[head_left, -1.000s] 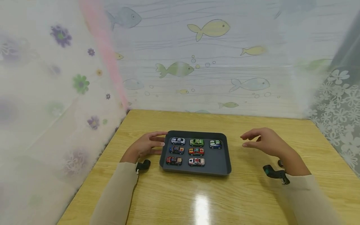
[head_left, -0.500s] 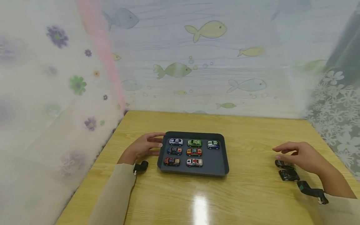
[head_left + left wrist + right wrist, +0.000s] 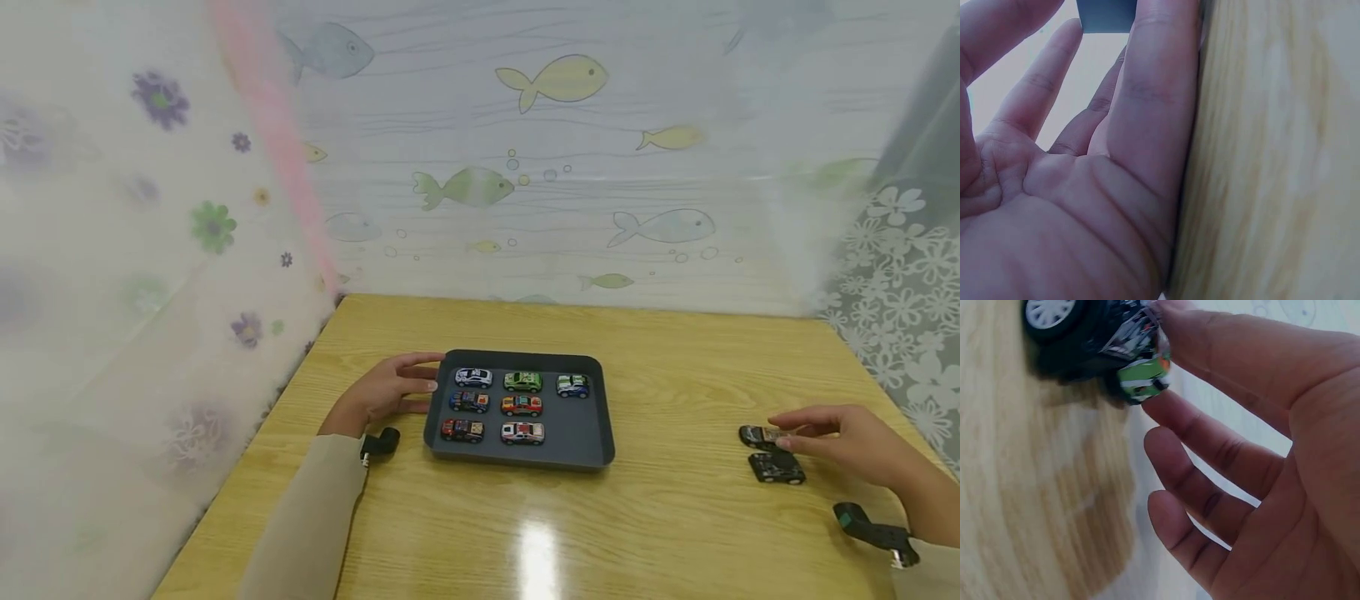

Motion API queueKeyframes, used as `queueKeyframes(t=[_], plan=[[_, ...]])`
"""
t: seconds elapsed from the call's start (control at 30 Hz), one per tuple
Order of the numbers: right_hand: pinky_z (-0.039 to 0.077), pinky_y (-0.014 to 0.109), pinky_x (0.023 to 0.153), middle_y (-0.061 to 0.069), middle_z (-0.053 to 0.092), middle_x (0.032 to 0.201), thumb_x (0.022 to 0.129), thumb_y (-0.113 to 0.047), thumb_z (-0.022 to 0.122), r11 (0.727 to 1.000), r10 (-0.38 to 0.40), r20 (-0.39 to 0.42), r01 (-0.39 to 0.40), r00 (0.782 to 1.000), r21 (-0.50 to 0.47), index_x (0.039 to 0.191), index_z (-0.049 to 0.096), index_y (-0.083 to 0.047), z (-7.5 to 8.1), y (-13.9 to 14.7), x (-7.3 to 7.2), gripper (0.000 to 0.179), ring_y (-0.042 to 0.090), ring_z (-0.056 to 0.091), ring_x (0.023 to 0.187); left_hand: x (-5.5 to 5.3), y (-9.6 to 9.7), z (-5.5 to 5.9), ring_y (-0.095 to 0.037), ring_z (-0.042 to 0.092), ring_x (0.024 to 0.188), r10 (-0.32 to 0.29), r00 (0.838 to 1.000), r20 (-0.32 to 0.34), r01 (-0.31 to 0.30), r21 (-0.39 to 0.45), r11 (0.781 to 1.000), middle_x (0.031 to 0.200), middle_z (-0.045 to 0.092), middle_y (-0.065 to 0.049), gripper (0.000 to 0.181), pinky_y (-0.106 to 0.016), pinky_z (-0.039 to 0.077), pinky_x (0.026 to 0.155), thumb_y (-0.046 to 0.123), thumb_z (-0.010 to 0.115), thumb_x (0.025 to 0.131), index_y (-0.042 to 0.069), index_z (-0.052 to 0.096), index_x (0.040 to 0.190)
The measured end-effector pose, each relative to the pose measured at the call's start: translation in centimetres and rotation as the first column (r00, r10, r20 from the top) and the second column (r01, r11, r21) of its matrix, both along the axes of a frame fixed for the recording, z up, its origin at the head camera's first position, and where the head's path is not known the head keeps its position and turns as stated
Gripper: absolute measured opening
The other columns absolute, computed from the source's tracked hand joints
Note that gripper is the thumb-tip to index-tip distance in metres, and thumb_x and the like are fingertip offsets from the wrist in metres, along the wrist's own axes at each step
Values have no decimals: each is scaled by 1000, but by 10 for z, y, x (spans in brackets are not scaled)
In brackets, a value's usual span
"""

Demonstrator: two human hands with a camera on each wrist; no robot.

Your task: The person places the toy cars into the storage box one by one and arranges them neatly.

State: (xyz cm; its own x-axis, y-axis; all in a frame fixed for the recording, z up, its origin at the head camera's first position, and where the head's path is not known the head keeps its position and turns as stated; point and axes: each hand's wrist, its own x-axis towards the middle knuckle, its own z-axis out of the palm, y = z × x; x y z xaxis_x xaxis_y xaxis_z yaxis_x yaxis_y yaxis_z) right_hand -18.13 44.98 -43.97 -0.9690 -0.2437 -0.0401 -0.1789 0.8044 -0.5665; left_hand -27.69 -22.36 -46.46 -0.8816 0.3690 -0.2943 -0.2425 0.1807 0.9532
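Observation:
In the head view, a dark grey tray (image 3: pixel 592 454) holds several small toy cars, among them a white one (image 3: pixel 473 377) and a green one (image 3: pixel 522 381). My left hand (image 3: pixel 386 390) rests its extended fingers against the tray's left side. At the right of the table, my right hand (image 3: pixel 847 437) pinches the end of a dark toy car (image 3: pixel 752 436) between thumb and forefinger. A black toy car (image 3: pixel 776 468) stands just in front of it. From the right wrist, a green patterned car end (image 3: pixel 1144 378) shows by the fingertips, the other fingers loosely bent.
The wooden table (image 3: pixel 675 517) reaches a fish-patterned curtain (image 3: pixel 555 183) at the back. A flowered curtain (image 3: pixel 150 250) hangs along the left edge, and a lace one (image 3: pixel 915 308) at the right.
My right hand has moved from beside the tray rightward and towards me, to the two dark cars, and now has its fingertips on one. The left hand stays at the tray.

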Motion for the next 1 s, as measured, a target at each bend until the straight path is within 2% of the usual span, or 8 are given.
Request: queueKeyframes(t=[0.1, 0.2, 0.53, 0.77, 1.0], plan=[[58, 26, 66, 10, 72, 118, 95, -27, 77, 1000, -3, 10, 3, 1000, 7, 127, 73, -3, -2, 0, 1, 40, -7, 63, 86, 0, 0, 0, -30, 64, 127, -2, 1000, 3, 2, 2, 1000, 157, 48, -13, 61, -45, 61, 96, 17, 75, 97, 30, 52, 152], [58, 26, 65, 15, 72, 118, 95, -27, 77, 1000, -2, 5, 2, 1000, 24, 125, 74, -4, -2, -2, 2, 38, -6, 64, 85, 1, 0, 0, -30, 65, 127, -2, 1000, 6, 2, 3, 1000, 157, 48, -13, 62, -45, 61, 95, 17, 75, 97, 30, 52, 152], [51, 26, 60, 7, 74, 106, 94, -31, 77, 986, 27, -28, -22, 999, 168, 119, 78, -11, 6, -10, -2, 32, -3, 61, 77, 1, 0, 1, -32, 61, 132, 10, 1000, 7, -10, -2, 1000, 158, 47, -12, 60, -45, 61, 96, 15, 74, 97, 31, 54, 151], [51, 26, 61, 5, 74, 104, 95, -30, 77, 984, 27, -25, -22, 999, 179, 119, 78, -11, 8, -14, -5, 31, -2, 61, 77, 0, 0, 2, -32, 61, 132, 16, 1000, 12, -16, 3, 1000, 158, 47, -13, 61, -45, 61, 96, 17, 76, 96, 31, 54, 151], [55, 25, 66, 7, 76, 108, 93, -28, 79, 980, 75, -29, -68, 997, 189, 116, 79, -13, 12, -23, -9, 28, -1, 65, 81, 1, 1, 3, -32, 62, 130, 13, 1000, 16, -13, 6, 1000, 158, 47, -13, 62, -45, 61, 96, 18, 78, 95, 31, 54, 151]])
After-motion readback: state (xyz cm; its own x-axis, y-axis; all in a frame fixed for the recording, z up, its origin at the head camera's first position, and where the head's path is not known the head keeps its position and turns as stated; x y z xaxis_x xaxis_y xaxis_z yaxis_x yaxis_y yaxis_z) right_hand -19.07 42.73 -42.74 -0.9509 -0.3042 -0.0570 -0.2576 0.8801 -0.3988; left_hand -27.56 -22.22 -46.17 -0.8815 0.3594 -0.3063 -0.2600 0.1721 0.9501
